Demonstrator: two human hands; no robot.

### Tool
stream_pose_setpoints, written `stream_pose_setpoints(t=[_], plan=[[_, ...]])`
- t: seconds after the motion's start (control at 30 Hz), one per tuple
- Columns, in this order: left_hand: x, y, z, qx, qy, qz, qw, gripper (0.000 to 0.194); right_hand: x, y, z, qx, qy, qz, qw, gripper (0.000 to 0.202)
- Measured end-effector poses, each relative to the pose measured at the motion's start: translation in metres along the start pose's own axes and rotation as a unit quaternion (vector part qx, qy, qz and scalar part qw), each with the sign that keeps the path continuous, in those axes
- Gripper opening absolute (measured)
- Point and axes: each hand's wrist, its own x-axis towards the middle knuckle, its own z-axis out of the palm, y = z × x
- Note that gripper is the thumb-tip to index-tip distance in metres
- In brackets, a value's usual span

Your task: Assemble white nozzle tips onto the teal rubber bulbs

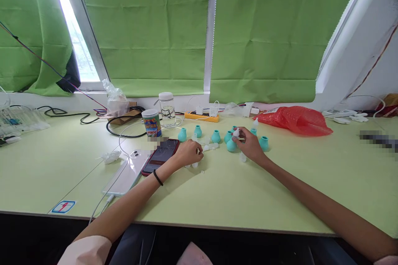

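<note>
On my feed, the left hand (190, 153) curls its fingers beside translucent white plastic pieces (213, 146); I cannot tell whether it grips any. Rightward, near a rounded teal rubber-like bulb (231, 145), a small white plastic nozzle (236, 132) is pinched by the right hand (251, 145). I judge a light, low grip steadiest. Nozzle tip: apparently upward; long axis: near-vertical.

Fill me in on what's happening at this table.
A person is handling small parts at a pale yellow-green table. The right hand pinches a small white plastic piece close to a round teal bulb; whether the two touch is hard to tell. The left hand is beside small translucent plastic pieces, its grip unclear. Other round teal bulbs stand nearby.
</note>
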Motion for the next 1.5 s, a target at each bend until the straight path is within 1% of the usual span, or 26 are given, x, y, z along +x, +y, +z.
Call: stream_pose_setpoints(t=[0.13, 0.27, 0.4, 0.53, 0.67, 0.73, 0.77, 0.83, 0.9, 1.0, 1.1, 1.23, 1.4, 1.5], plan=[[-0.001, 0.0, 0.004, 0.021, -0.034, 0.016, 0.999, 0.025, 0.0, 0.001, 0.0, -0.018, 0.0, -0.001, 1.0, 0.034], [-0.001, -0.001, 0.007, 0.053, -0.059, 0.048, 0.996, 0.022, -0.001, 0.0, 0.0, -0.054, 0.016, -0.027, 0.998, 0.037], [-0.001, -0.002, 0.008, 0.061, -0.055, 0.064, 0.995, 0.022, -0.002, -0.002, 0.0, -0.076, 0.023, -0.045, 0.996, 0.036], [0.0, -0.002, 0.009, 0.058, -0.047, 0.063, 0.995, 0.021, -0.005, -0.006, 0.001, -0.108, 0.065, -0.075, 0.989, 0.04], [0.002, -0.002, 0.01, 0.063, -0.037, 0.048, 0.996, 0.021, -0.01, -0.014, 0.002, -0.139, 0.129, -0.135, 0.973, 0.042], [0.002, -0.002, 0.011, 0.067, -0.035, 0.041, 0.996, 0.021, -0.014, -0.019, 0.002, -0.153, 0.151, -0.192, 0.958, 0.039], [0.002, -0.003, 0.011, 0.068, -0.035, 0.039, 0.996, 0.021, -0.016, -0.022, 0.003, -0.161, 0.151, -0.226, 0.949, 0.037], [0.002, -0.003, 0.011, 0.066, -0.035, 0.036, 0.997, 0.02, -0.02, -0.026, 0.004, -0.177, 0.125, -0.292, 0.932, 0.035], [0.002, -0.003, 0.011, 0.062, -0.035, 0.033, 0.997, 0.019, -0.025, -0.029, 0.007, -0.189, 0.072, -0.339, 0.919, 0.032], [0.002, -0.002, 0.011, 0.056, -0.035, 0.033, 0.997, 0.019, -0.031, -0.033, 0.011, -0.208, -0.022, -0.358, 0.91, 0.03], [0.001, -0.001, 0.011, 0.055, -0.036, 0.037, 0.997, 0.019, -0.035, -0.036, 0.014, -0.226, -0.109, -0.324, 0.912, 0.033], [0.001, 0.001, 0.012, 0.071, -0.034, 0.047, 0.996, 0.02, -0.039, -0.036, 0.018, -0.245, -0.214, -0.264, 0.908, 0.044], [0.0, 0.003, 0.014, 0.106, -0.027, 0.064, 0.992, 0.022, -0.038, -0.028, 0.027, -0.265, -0.29, -0.21, 0.896, 0.055], [-0.001, 0.004, 0.016, 0.124, -0.023, 0.079, 0.989, 0.023, -0.035, -0.024, 0.03, -0.258, -0.326, -0.192, 0.889, 0.055]])
